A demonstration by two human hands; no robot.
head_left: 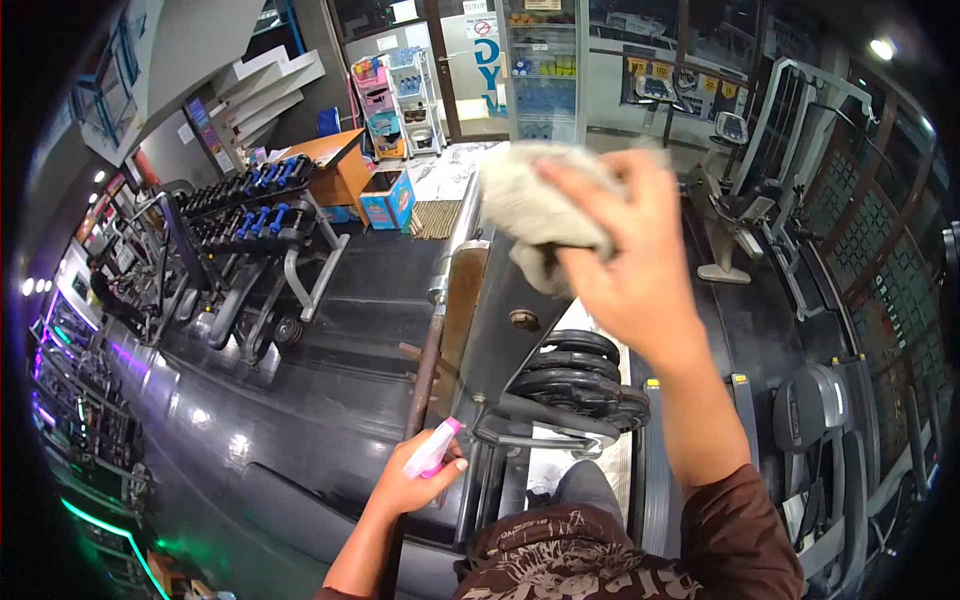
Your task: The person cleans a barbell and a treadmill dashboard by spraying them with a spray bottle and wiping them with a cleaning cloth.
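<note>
My right hand [640,270] is raised in front of me, fingers wrapped round a crumpled, pale beige cloth [525,195]; both are slightly blurred. Lower down, my left hand [400,492] grips a spray bottle [431,452] with a white and pink top. Its lower part is hidden by the hand. Just beyond the bottle, a long metal bar [428,365] runs away from me along a dark gym machine frame [505,300]. Below my right hand, several black weight plates [570,378] hang stacked beside that frame.
Dumbbell racks [265,220] stand on the left, near a wooden desk [338,180]. A shelf cart [412,105] and a glass-door fridge [542,75] are at the back. An exercise bike [725,235] and a cable machine [790,130] occupy the right side.
</note>
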